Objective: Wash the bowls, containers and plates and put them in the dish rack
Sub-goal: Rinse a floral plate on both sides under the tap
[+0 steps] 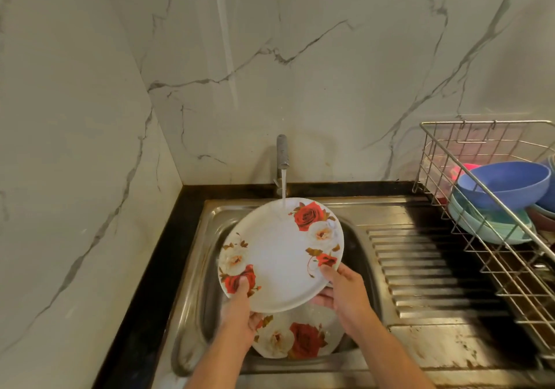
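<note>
I hold a white plate with red and cream roses (279,253) over the steel sink (360,217), tilted toward me. Water from the tap (282,156) runs onto its far rim. My left hand (240,310) grips the near left edge, thumb on the face. My right hand (342,292) grips the near right edge. A second rose plate (297,339) lies in the basin under my hands, partly hidden. The wire dish rack (486,238) stands at the right and holds a blue bowl (504,184) and a teal bowl (486,226).
A ribbed steel drainboard (426,268) lies between the basin and the rack. Marble walls close in the left and back. A black counter edge (150,283) runs along the sink's left side. Something pink (464,168) sits behind the bowls.
</note>
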